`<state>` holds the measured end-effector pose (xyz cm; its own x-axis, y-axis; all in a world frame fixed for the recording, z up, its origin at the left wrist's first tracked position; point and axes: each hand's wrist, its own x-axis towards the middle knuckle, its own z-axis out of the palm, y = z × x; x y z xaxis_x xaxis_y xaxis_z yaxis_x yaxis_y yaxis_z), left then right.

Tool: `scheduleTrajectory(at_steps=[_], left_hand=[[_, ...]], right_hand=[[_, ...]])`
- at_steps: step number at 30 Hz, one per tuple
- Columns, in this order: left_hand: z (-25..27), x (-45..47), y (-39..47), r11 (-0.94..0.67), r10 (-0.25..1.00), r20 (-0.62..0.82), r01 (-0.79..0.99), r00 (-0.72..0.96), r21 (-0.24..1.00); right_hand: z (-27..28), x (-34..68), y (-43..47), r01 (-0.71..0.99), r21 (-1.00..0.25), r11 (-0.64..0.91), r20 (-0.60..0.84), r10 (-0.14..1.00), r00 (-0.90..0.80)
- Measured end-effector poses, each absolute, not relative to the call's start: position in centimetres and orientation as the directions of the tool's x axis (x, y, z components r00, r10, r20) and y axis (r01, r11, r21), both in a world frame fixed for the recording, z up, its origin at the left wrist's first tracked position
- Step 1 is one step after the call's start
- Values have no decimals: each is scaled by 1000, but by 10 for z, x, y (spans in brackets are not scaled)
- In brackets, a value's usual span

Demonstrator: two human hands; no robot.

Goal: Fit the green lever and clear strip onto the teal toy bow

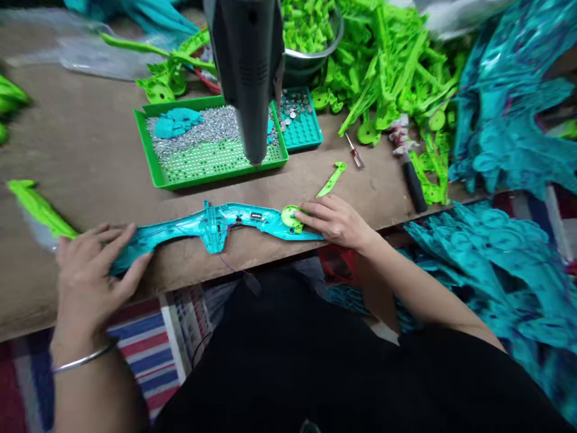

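Observation:
A long, curved turquoise plastic shell, like one half of a toy bow, lies hollow side up along the table's near edge. Thin wires and a small spring-like metal part show inside it. My left hand grips the shell's left end, thumb on the near side and fingers over the far side. At the right end, my right hand has its fingertips closed on a lime-green round part seated on the shell. A narrow green arm piece sticks out beyond those fingers.
A dark power screwdriver hangs over a green tray of screws. Behind stand a teal tray and a metal bowl. Green parts, a small screwdriver and turquoise shells lie to the right.

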<state>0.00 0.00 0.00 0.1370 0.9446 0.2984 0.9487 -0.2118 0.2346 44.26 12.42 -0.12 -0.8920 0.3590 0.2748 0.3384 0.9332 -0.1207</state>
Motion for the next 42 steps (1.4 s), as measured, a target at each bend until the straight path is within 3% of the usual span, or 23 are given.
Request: scheduleTrajectory(at_steps=[5, 8, 10, 11, 14, 16, 22, 27, 29, 32, 36, 38, 42], left_hand=[[0, -3, -4, -136, 965, 253, 958, 70, 252], [-3, -8, -4, -142, 961, 266, 963, 78, 230], [-7, -13, -4, -128, 957, 282, 968, 63, 218], [-9, -15, -4, -114, 957, 286, 970, 49, 216], [-13, -17, -4, -85, 955, 297, 973, 17, 217], [-12, -14, -4, -75, 954, 301, 976, 9, 206], [14, 5, -13, -128, 923, 384, 971, 42, 201], [45, 34, -25, -196, 952, 298, 892, 73, 407], [53, 53, -25, -227, 969, 210, 817, 133, 530], [55, 90, -19, -220, 964, 66, 628, 259, 747], [44, 144, -2, -102, 955, -42, 461, 292, 881], [37, 168, 7, -19, 945, -106, 377, 308, 926], [25, 197, 22, 176, 908, -238, 203, 345, 963]], right_hand=[[15, 440, 102, 439, -246, 864, 262, 495, -828], [28, 424, 72, 289, -508, 811, 288, 476, -831], [23, 407, 51, 183, -707, 683, 126, 376, -918], [15, 398, 43, 220, -761, 610, -5, 334, -943], [-29, 367, 30, 542, -704, 458, -397, 380, -836], [-61, 347, 31, 631, -651, 423, -497, 391, -775], [-81, 328, 36, 603, -639, 479, -470, 377, -798], [-22, 363, 27, 615, -507, 604, -514, 361, -778], [10, 378, 32, 619, -527, 582, -497, 381, -780], [50, 395, 55, 565, -711, 418, -331, 510, -794], [70, 395, 92, 400, -917, 1, -253, 773, -582], [68, 388, 104, 277, -951, -136, -268, 809, -524], [58, 374, 113, 140, -970, -200, -244, 827, -506]])
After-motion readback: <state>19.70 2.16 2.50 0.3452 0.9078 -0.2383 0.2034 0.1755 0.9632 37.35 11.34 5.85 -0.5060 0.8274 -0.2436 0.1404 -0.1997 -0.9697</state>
